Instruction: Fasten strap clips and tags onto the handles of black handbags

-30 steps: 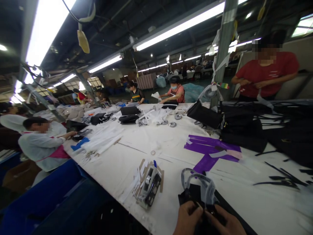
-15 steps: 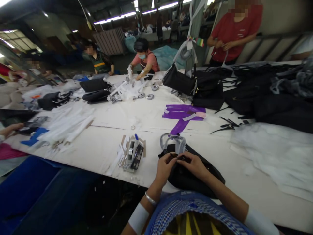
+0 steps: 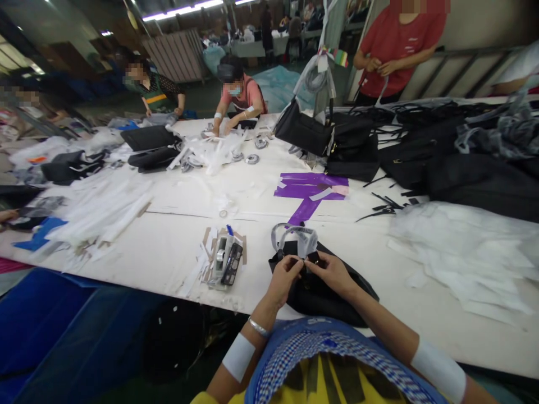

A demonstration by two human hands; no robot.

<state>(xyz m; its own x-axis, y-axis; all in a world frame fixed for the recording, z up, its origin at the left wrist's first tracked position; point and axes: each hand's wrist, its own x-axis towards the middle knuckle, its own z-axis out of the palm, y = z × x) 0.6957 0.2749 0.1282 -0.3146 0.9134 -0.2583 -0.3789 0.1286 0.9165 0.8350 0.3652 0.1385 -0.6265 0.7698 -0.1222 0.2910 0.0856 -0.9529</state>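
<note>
A black handbag [image 3: 324,294] lies at the near edge of the white table [image 3: 160,252] in front of me. Its handles, wrapped in clear plastic [image 3: 295,238], arch up at the far side. My left hand [image 3: 285,276] and my right hand [image 3: 332,272] meet at the bag's top edge, fingers pinched together on a small part at the base of the handles. What exactly sits between the fingertips is too small to name. A silver bangle and a white sleeve guard show on my left forearm.
A tape dispenser [image 3: 225,261] sits on card strips left of the bag. Purple strips [image 3: 311,191] lie beyond it. Black bags [image 3: 353,148] and white paper sheets [image 3: 458,247] fill the right side. Several people work along the far side. A blue bin [image 3: 63,325] stands below left.
The view has tipped down from the ceiling lights to my hands and apron. My hands stay together on the bag's top, working at the handle base.
</note>
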